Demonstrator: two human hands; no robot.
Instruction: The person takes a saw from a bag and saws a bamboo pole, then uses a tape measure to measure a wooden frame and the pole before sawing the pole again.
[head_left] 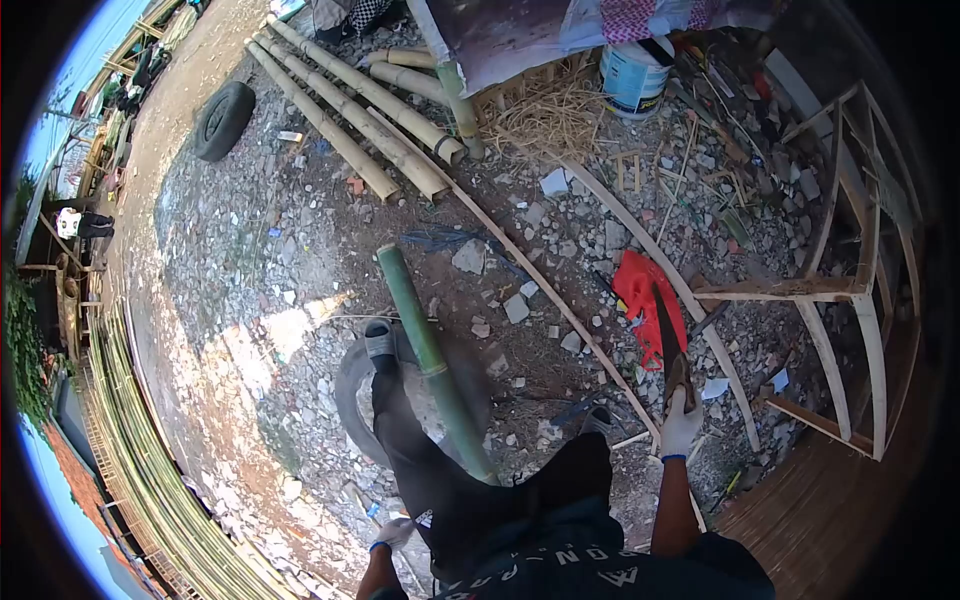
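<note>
A green bamboo pole point(425, 345) slants from the rubble up toward me, resting over a tyre point(352, 395) under my sandalled foot point(381, 342). My right hand point(681, 425), in a white glove, grips the handle of a long curved blade point(668, 328) that points away from me, above a red cloth or bag point(640, 295). My left hand point(396, 533), also gloved, is low beside my dark trouser leg, near the pole's near end; whether it holds anything is hidden.
Rubble covers the ground. Thick dry bamboo poles point(360, 110) lie at the back, with another tyre point(222, 120) to their left. A white bucket point(634, 78) stands by straw. A curved bamboo frame point(850, 270) stands on the right. Thin split strips point(560, 290) cross the ground.
</note>
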